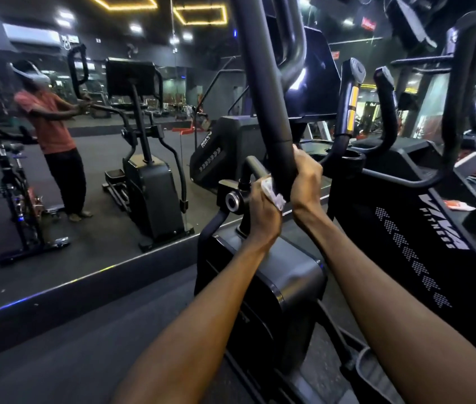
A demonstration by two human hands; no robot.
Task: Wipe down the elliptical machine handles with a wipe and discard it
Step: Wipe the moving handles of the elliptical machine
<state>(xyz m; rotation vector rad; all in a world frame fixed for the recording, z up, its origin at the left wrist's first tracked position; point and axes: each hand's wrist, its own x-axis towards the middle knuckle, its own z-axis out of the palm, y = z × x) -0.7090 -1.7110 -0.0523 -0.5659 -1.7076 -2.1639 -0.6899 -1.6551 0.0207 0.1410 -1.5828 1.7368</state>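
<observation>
A thick black elliptical handle bar point(263, 88) rises from the middle of the view toward the top. My right hand point(306, 182) grips its lower end, fingers wrapped round the bar. My left hand point(263, 211) holds a crumpled white wipe point(274, 193) and presses it against the bar's lower left side, just below and beside the right hand. Most of the wipe is hidden in my left hand. Further right stand shorter fixed handles, one with yellow sensor strips point(350, 100) and one plain black point(388, 109).
The elliptical's dark body point(292, 275) and pivot joint point(232, 201) sit below my hands. A wall mirror point(85, 170) at left reflects a person, the machine and a spin bike. A white and orange packet point(459, 206) lies at right beside another black machine point(423, 228).
</observation>
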